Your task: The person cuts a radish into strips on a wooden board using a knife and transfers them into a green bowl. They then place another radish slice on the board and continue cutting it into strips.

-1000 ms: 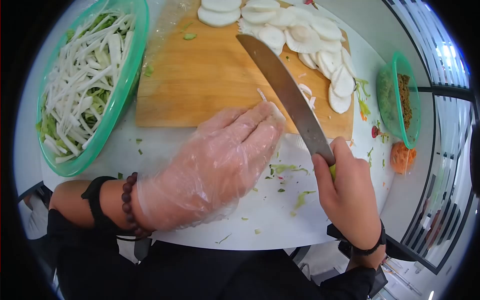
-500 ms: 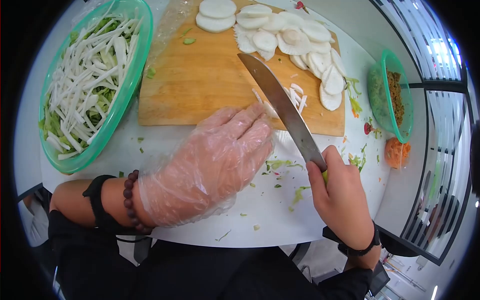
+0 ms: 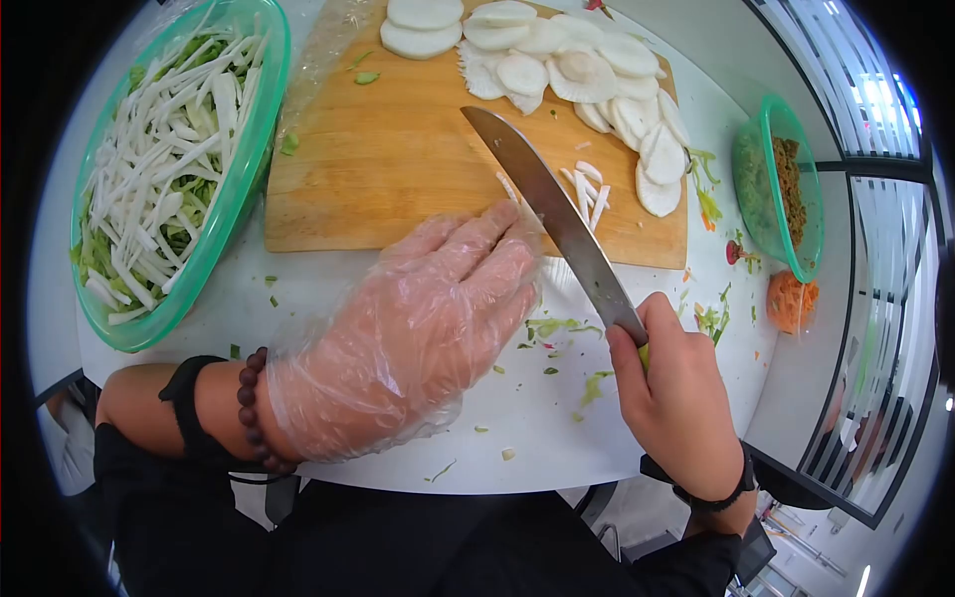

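Left of a rectangular wooden cutting board (image 3: 388, 149), a translucent green oval plastic bowl (image 3: 278, 80) is heaped with white and pale-green vegetable shreds (image 3: 169, 189). At the board's near edge, the left hand (image 3: 398, 338), in a loose clear plastic glove, presses down with its fingers bunched together; whether they pin anything cannot be told. Just beside those fingertips, a long steel knife (image 3: 562, 214) slants over the board, its tip pointing to the far left. Short white sticks (image 3: 582, 191) lie on the board right of the blade, and overlapping thin white round slices (image 3: 582, 78) spread along its far right part. The bare right hand (image 3: 676, 398) is wrapped around the handle, off the board's near right corner. Right of the board, on the white counter (image 3: 557, 468), stand a small green container (image 3: 748, 184) of brown food and some orange shreds (image 3: 792, 301). The likeliest mishap is a nicked fingertip or glove, should the blade drift left or a damp piece slide.
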A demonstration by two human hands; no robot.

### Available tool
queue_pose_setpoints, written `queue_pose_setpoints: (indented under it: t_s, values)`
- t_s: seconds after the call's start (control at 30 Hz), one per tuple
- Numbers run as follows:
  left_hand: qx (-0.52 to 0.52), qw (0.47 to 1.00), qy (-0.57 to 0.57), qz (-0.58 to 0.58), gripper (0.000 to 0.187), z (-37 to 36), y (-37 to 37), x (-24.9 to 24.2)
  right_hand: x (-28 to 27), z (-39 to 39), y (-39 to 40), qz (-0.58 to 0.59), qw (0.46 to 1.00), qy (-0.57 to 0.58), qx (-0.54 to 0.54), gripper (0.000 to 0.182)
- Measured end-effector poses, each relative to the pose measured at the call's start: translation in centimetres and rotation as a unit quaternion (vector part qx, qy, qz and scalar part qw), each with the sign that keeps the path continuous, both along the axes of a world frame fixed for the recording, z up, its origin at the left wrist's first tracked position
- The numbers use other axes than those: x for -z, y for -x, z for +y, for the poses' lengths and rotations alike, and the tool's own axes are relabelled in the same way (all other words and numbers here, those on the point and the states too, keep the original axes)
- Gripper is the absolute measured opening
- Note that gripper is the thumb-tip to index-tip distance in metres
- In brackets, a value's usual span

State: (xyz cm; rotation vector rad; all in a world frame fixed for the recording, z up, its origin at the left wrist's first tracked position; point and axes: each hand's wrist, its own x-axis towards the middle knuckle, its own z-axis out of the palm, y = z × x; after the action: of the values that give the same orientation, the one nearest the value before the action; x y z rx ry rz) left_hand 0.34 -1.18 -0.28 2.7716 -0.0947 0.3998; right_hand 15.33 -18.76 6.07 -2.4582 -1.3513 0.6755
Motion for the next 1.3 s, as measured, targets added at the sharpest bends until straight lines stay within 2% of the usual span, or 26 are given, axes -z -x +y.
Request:
queue_pose_setpoints:
  t_s: [0.23, 0.63, 0.77, 0.9, 1.0, 1.1, 1.2, 1.23, 1.3]
  values:
    - [-0.002, 1.000, 0.009, -0.006, 0.055, -0.1, 0.1, 0.0, 0.5, -0.2, 0.0, -0.046, 0.998, -0.010, -0.029, 0.018]
    - [-0.016, 1.000, 0.001, -0.004, 0.052, -0.3, 0.1, -0.3, 0.4, 1.1, -0.2, -0.033, 0.997, 0.061, -0.031, 0.020]
    - [-0.013, 0.999, -0.041, -0.008, 0.054, -0.5, 0.3, 0.1, 1.8, 1.4, -1.4, -0.035, 0.997, -0.044, -0.061, 0.022]
    - [0.008, 0.995, -0.097, 0.020, 0.055, -0.5, 0.5, -0.6, 1.2, 0.8, -1.5, 0.020, 0.995, -0.093, 0.022, 0.021]
    - [0.000, 0.994, -0.104, 0.023, 0.053, -0.5, 0.8, -0.8, 0.1, -0.4, -1.6, 0.041, 0.989, -0.128, 0.058, 0.015]
    - [-0.020, 0.999, -0.039, 0.019, 0.049, -0.8, 0.8, -2.3, 0.1, -1.7, -1.5, 0.034, 0.990, -0.117, 0.067, 0.012]
    - [-0.020, 0.999, 0.005, 0.025, 0.046, -0.9, 0.8, -4.6, 1.0, -2.5, -1.6, -0.135, 0.982, -0.132, 0.006, 0.014]
    - [-0.002, 1.000, 0.008, -0.012, 0.044, -0.9, 0.8, -5.1, 1.2, -2.5, -1.8, -0.196, 0.971, -0.136, -0.015, 0.015]
    - [-0.012, 0.999, -0.008, -0.051, 0.043, -1.2, 0.7, -6.4, 2.0, -2.7, -2.4, -0.249, 0.957, -0.143, -0.036, 0.022]
